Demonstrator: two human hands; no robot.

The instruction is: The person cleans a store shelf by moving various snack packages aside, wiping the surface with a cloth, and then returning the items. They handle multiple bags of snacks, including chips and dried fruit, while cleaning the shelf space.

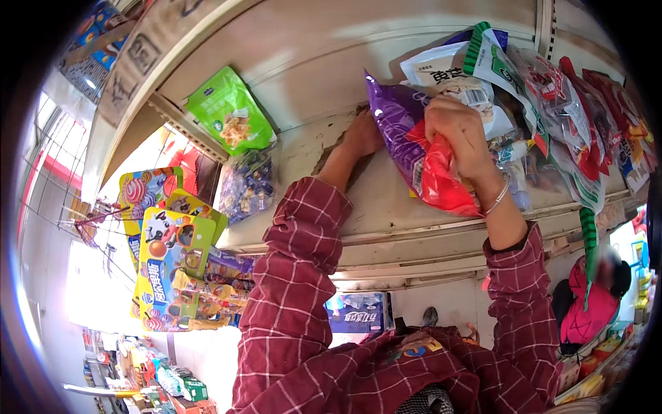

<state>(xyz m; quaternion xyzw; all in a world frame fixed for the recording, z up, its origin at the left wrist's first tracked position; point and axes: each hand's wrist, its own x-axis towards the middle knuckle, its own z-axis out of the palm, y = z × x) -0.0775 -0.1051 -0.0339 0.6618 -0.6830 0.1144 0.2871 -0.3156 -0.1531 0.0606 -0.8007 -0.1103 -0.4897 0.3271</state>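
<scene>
My right hand (456,135) grips the upper part of a red plastic bag (446,178) on a worn, cream-coloured shelf (372,209). Pressed against its left side is a purple snack bag (397,121), tilted; I cannot tell whether the same hand also pinches it. My left hand (363,133) reaches to the back of the shelf, just left of the purple bag. Its fingers are partly hidden, so whether they hold anything does not show. A white food pouch (439,64) with a barcode stands behind my right hand.
Several snack bags (556,98) crowd the shelf's right side. At the left stand a green pouch (230,111) and a clear bag of wrapped sweets (248,181). Candy cards (168,264) hang off the left end. A person in pink (589,302) is low at the right.
</scene>
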